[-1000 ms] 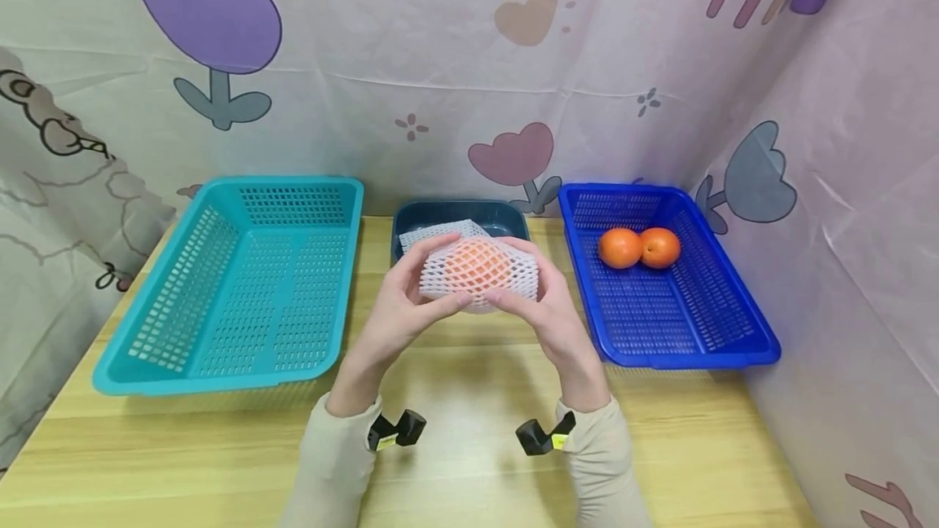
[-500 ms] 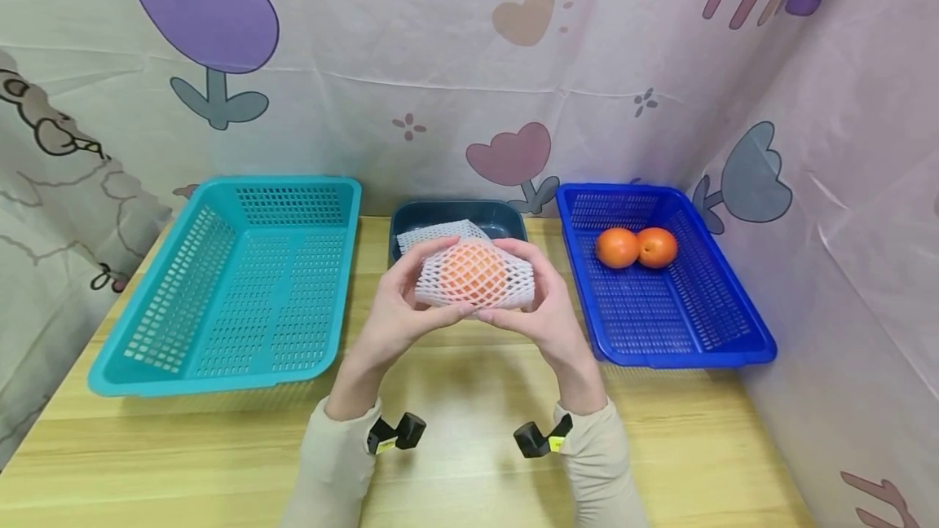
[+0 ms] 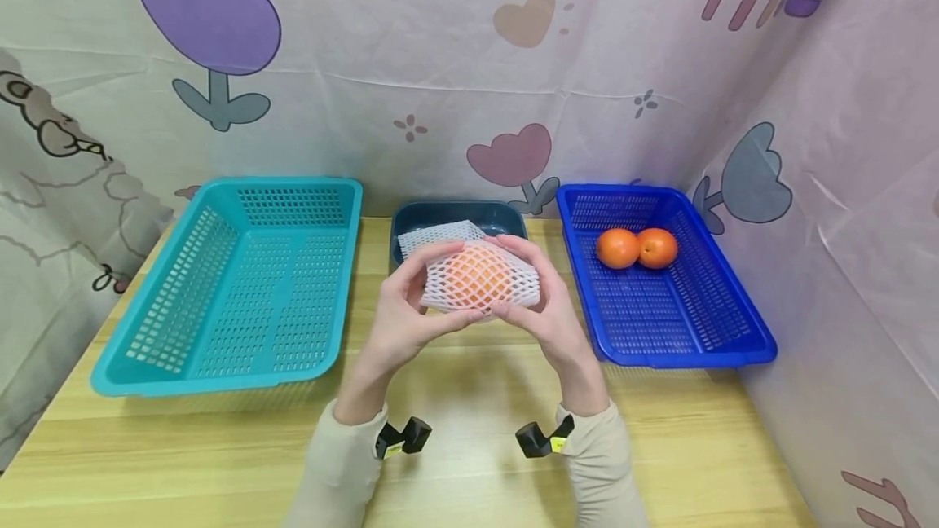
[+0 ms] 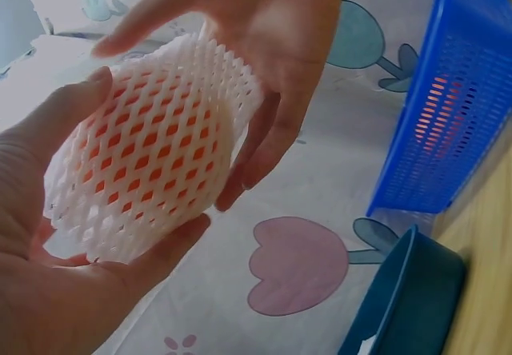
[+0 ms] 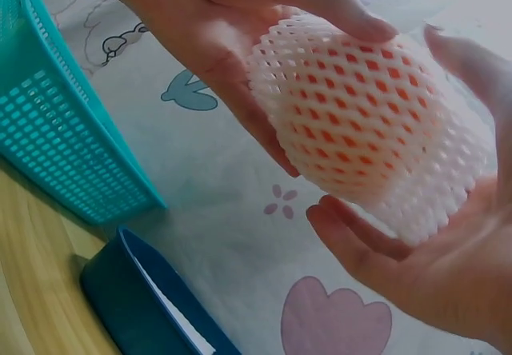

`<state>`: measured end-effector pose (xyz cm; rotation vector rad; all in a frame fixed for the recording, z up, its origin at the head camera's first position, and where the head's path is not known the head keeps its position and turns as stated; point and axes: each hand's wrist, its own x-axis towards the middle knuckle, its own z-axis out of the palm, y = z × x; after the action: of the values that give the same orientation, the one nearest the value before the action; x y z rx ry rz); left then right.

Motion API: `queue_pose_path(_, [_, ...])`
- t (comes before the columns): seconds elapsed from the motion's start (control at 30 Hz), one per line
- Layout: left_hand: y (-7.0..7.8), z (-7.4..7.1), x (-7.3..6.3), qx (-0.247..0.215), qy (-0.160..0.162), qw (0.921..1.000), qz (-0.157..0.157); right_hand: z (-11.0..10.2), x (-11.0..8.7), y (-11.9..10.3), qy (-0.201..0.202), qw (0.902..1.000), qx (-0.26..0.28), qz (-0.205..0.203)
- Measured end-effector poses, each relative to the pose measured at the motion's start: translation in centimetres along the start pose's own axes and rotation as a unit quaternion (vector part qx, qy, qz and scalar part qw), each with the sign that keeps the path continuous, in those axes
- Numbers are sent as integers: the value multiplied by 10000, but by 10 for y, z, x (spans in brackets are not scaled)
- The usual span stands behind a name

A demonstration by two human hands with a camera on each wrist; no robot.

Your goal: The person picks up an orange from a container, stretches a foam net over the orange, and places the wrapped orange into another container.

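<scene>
An orange fruit (image 3: 477, 277) sits inside a white foam net sleeve (image 3: 524, 282), raised over the table in front of the small dark tray. My left hand (image 3: 402, 300) grips the sleeve from the left, thumb on the near side and fingers behind. From the right, my right hand (image 3: 546, 300) holds it the same way, the two thumb tips close together. The left wrist view shows the net (image 4: 152, 147) stretched round the fruit between both hands. In the right wrist view the sleeve (image 5: 360, 123) reaches past the fruit at both ends.
A dark teal tray (image 3: 513, 222) behind the hands holds more white foam netting (image 3: 440, 233). To the left stands a turquoise basket (image 3: 345, 283). The blue basket (image 3: 587, 308) at right holds two orange fruits (image 3: 637, 248). A printed cloth (image 3: 411, 39) hangs behind the wooden table (image 3: 469, 463).
The sleeved fruit has shifted and turned slightly between my hands. Both thumbs sit a little lower on its near side than a second ago. The baskets and tray are unmoved.
</scene>
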<state>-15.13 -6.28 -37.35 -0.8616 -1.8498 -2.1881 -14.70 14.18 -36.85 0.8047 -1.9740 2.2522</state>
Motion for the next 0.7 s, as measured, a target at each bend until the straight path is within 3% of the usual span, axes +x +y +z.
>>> queue_pose_path(0.13, [-3, 3, -1, 63, 55, 9995, 315, 3, -1, 0, 244, 9992, -97, 290])
queue_pose_path(0.3, [-2, 3, -3, 163, 53, 9993, 322, 3, -1, 4, 274, 9994, 96, 174])
queue_pose_path(0.5, [-2, 2, -3, -82, -24, 10000, 29, 3, -1, 10, 319, 9984, 423, -174])
queue_pose_path(0.7, [-2, 1, -4, -363, -46, 9984, -421, 5, -2, 11, 385, 9968, 340, -612])
